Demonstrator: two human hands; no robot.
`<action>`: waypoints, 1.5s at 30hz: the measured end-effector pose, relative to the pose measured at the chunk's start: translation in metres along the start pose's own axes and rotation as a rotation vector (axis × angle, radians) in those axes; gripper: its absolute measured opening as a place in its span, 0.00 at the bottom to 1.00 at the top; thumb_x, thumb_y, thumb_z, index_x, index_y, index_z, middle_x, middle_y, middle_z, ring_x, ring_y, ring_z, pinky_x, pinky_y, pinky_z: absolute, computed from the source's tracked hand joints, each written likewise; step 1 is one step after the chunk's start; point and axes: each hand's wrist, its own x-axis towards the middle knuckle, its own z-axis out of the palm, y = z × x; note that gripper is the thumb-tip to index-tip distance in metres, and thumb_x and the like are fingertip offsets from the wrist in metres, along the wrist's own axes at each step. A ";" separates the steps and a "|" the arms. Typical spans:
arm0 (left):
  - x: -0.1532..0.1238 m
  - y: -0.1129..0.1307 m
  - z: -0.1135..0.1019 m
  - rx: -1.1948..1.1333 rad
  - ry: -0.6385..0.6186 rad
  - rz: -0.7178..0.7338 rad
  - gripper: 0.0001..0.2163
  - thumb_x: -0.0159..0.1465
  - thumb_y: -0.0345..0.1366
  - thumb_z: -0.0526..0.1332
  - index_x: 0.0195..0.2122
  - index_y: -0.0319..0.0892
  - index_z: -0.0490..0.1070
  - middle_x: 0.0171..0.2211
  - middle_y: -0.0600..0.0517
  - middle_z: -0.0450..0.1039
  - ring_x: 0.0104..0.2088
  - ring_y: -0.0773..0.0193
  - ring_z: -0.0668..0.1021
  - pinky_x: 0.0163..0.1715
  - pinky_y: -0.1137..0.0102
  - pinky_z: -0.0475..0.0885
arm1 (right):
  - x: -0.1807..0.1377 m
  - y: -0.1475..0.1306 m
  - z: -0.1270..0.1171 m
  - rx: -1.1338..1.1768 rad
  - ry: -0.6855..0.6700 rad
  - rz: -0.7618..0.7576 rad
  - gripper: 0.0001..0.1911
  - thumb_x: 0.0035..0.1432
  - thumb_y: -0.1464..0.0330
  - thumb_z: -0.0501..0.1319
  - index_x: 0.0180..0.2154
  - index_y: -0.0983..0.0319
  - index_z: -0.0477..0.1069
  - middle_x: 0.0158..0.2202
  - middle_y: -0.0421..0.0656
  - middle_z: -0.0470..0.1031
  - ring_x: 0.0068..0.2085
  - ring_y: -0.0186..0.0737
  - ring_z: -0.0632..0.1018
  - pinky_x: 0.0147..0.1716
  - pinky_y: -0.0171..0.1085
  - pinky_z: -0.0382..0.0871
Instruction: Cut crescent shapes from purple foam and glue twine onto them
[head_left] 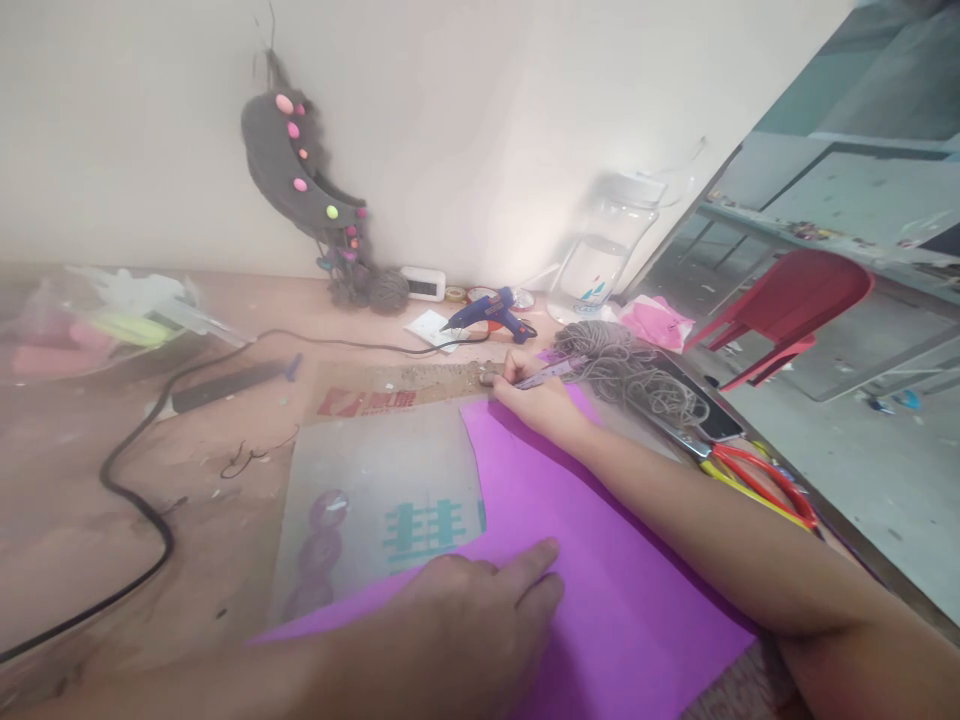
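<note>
Where the left hand (469,610) presses, the purple sheet (637,610) lies flat.

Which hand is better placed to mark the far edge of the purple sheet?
Right, probably. The right hand grips the pen at the far corner of the purple sheet; the left hand lies flat on its near part, empty.

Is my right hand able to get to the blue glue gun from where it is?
Probably yes. The right hand sits at the far edge of the purple sheet, and the glue gun lies just beyond, with only flat cardboard between. It is closed on a pen, though.
</note>
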 end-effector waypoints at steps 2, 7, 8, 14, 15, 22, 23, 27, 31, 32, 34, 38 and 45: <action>0.000 0.000 0.001 -0.005 0.003 -0.004 0.17 0.71 0.36 0.51 0.56 0.40 0.72 0.59 0.47 0.73 0.24 0.70 0.76 0.18 0.66 0.60 | 0.000 0.001 0.000 0.014 0.009 -0.002 0.14 0.50 0.69 0.57 0.21 0.57 0.51 0.20 0.34 0.56 0.25 0.34 0.61 0.28 0.35 0.55; 0.000 0.000 0.002 -0.006 -0.010 -0.005 0.17 0.71 0.35 0.51 0.57 0.40 0.70 0.60 0.47 0.71 0.24 0.70 0.76 0.19 0.67 0.61 | 0.001 0.002 -0.004 0.088 0.027 0.034 0.12 0.49 0.68 0.57 0.22 0.58 0.53 0.20 0.33 0.56 0.25 0.33 0.61 0.27 0.34 0.54; 0.000 0.000 0.002 -0.004 -0.017 -0.009 0.17 0.70 0.36 0.52 0.57 0.40 0.71 0.60 0.48 0.71 0.24 0.70 0.76 0.19 0.67 0.62 | 0.001 0.003 -0.005 0.101 0.026 0.038 0.12 0.49 0.68 0.58 0.22 0.58 0.53 0.20 0.33 0.56 0.24 0.33 0.61 0.27 0.34 0.54; 0.000 0.000 0.003 0.011 0.004 0.014 0.17 0.71 0.35 0.52 0.57 0.40 0.71 0.60 0.47 0.71 0.26 0.70 0.77 0.18 0.67 0.62 | -0.001 0.001 -0.008 0.123 -0.031 0.032 0.15 0.53 0.64 0.60 0.23 0.58 0.54 0.20 0.33 0.57 0.24 0.33 0.62 0.27 0.34 0.56; 0.000 0.000 0.002 0.009 -0.008 0.012 0.17 0.71 0.35 0.52 0.58 0.39 0.70 0.60 0.46 0.71 0.26 0.70 0.77 0.18 0.67 0.62 | -0.002 0.001 -0.007 0.116 -0.041 0.032 0.15 0.53 0.64 0.60 0.23 0.57 0.54 0.20 0.33 0.57 0.24 0.33 0.62 0.26 0.34 0.55; -0.001 0.002 -0.001 0.018 -0.053 -0.002 0.18 0.70 0.35 0.52 0.59 0.40 0.69 0.60 0.45 0.71 0.29 0.69 0.79 0.17 0.68 0.61 | -0.001 0.001 -0.006 0.034 -0.032 0.010 0.15 0.52 0.66 0.59 0.22 0.57 0.53 0.21 0.33 0.56 0.25 0.33 0.62 0.27 0.34 0.54; -0.001 0.001 -0.001 0.019 -0.051 -0.001 0.18 0.70 0.35 0.52 0.59 0.39 0.70 0.60 0.45 0.71 0.29 0.69 0.79 0.17 0.68 0.61 | -0.001 0.002 -0.006 0.014 -0.025 0.011 0.14 0.51 0.67 0.58 0.22 0.58 0.53 0.21 0.33 0.56 0.25 0.33 0.62 0.27 0.34 0.54; 0.000 0.001 -0.002 0.026 -0.050 0.001 0.18 0.70 0.35 0.53 0.59 0.40 0.70 0.60 0.46 0.71 0.28 0.69 0.78 0.17 0.68 0.60 | 0.000 0.002 -0.009 -0.019 -0.015 0.026 0.12 0.48 0.70 0.57 0.22 0.58 0.52 0.20 0.33 0.55 0.25 0.33 0.61 0.27 0.34 0.54; 0.001 0.001 -0.002 0.024 -0.037 0.002 0.18 0.70 0.35 0.53 0.59 0.39 0.70 0.61 0.46 0.71 0.28 0.69 0.78 0.16 0.67 0.60 | -0.001 0.002 -0.014 -0.027 -0.030 0.029 0.12 0.47 0.71 0.57 0.22 0.58 0.52 0.20 0.33 0.56 0.25 0.33 0.62 0.27 0.35 0.54; 0.000 0.001 -0.002 0.021 -0.032 0.004 0.18 0.70 0.35 0.53 0.59 0.39 0.70 0.61 0.46 0.71 0.27 0.69 0.77 0.16 0.67 0.60 | -0.001 0.002 -0.014 -0.032 -0.030 0.033 0.12 0.47 0.71 0.57 0.21 0.58 0.52 0.20 0.33 0.56 0.25 0.33 0.62 0.27 0.35 0.54; 0.000 0.002 -0.002 0.015 -0.041 0.000 0.18 0.70 0.35 0.53 0.59 0.40 0.70 0.60 0.46 0.71 0.27 0.69 0.77 0.17 0.67 0.60 | -0.001 0.003 -0.015 -0.034 -0.019 0.040 0.12 0.46 0.72 0.57 0.21 0.58 0.51 0.20 0.33 0.55 0.25 0.33 0.61 0.27 0.35 0.53; 0.000 0.001 -0.002 0.007 -0.046 0.004 0.18 0.70 0.34 0.52 0.59 0.39 0.69 0.60 0.47 0.71 0.28 0.70 0.78 0.17 0.67 0.60 | 0.001 0.009 -0.015 0.016 -0.016 0.055 0.11 0.44 0.71 0.56 0.21 0.57 0.51 0.20 0.34 0.56 0.25 0.34 0.63 0.26 0.34 0.54; -0.002 0.002 0.002 -0.031 -0.071 -0.030 0.19 0.71 0.35 0.52 0.60 0.41 0.69 0.61 0.47 0.70 0.29 0.70 0.78 0.18 0.67 0.62 | 0.000 0.014 -0.021 0.084 -0.005 0.064 0.11 0.45 0.70 0.57 0.21 0.57 0.53 0.19 0.33 0.58 0.24 0.33 0.64 0.25 0.33 0.57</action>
